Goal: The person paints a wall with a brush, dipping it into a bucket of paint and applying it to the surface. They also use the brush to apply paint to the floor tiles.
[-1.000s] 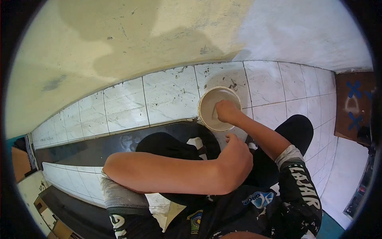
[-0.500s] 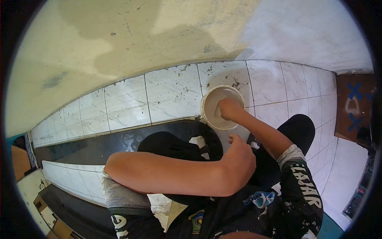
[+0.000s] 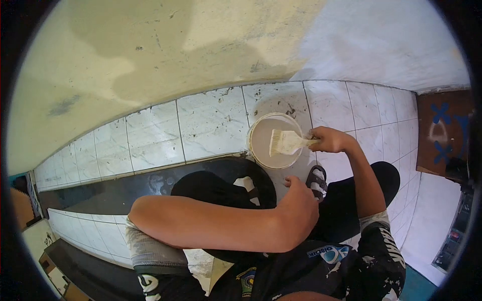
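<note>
Gripping the paintbrush [image 3: 288, 143] by its handle, the person's right hand [image 3: 329, 139] hides part of that handle; its palm is turned out of sight. Left hand [image 3: 299, 200] partly seen, its back and bent wrist toward the view, a fingertip or two showing; most fingers and the palm hidden, so can't tell whether it is wide, narrow or holding anything. Clock read as the wearer faces it, twelve toward the wall [image 3: 201, 55]. Bucket [image 3: 250, 146] on the white tiled floor [image 3: 211, 130], pale inside; its contents hard to make out, and contact between bristles and contents can't be judged. Brush lies over the bucket's mouth, bristles toward nine o'clock, handle toward three, coated pale. From the right hand, the brush head sits at nine o'clock; from the left hand, near eleven, apart from its fingers. Right hand itself just outside the rim, at three from the bucket; left hand between five and six. One sandalled foot [image 3: 317, 181] shows at about four o'clock from the bucket, the other mostly covered by dark clothing. Far out at three, a brown panel [image 3: 437, 130] with blue marks, cut off by the dark curved border.
</note>
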